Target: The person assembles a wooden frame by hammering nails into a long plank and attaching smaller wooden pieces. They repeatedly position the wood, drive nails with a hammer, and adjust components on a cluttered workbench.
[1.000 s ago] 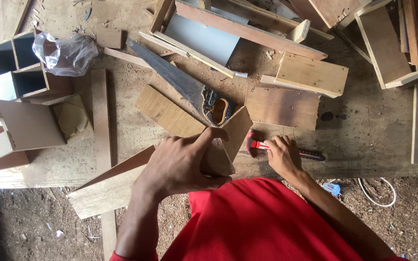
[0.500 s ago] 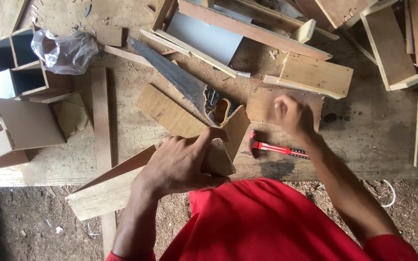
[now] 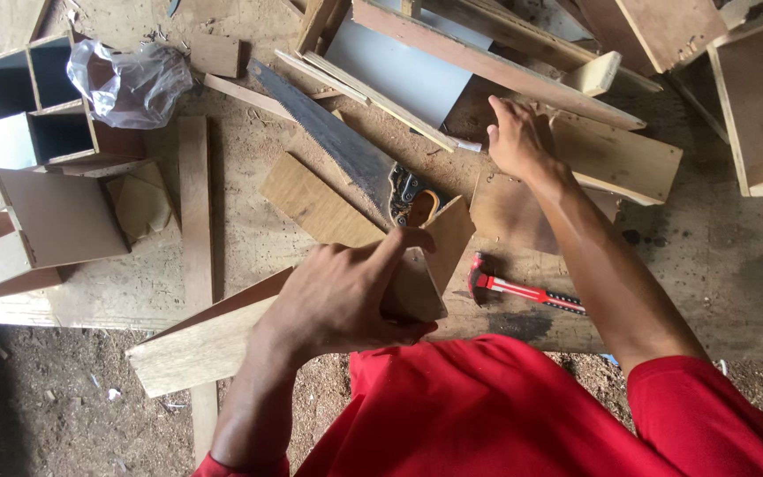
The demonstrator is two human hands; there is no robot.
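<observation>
Open bench (image 3: 249, 221) at centre left, passable. Saw (image 3: 346, 155) and hammer (image 3: 523, 290) lying across the middle. Upper right choked with boards (image 3: 615, 159); boxes (image 3: 37, 177) and bag (image 3: 130, 84) crowding the left edge.

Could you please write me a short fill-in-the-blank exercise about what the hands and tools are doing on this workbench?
1. The left hand grips a folded wooden piece near the bench's ____ edge.
2. The right hand reaches toward the boards, while the hammer with the ____ handle lies untouched.
3. The handsaw lies flat with its handle toward the ____ hand.

Missing words: front; red; left
</observation>
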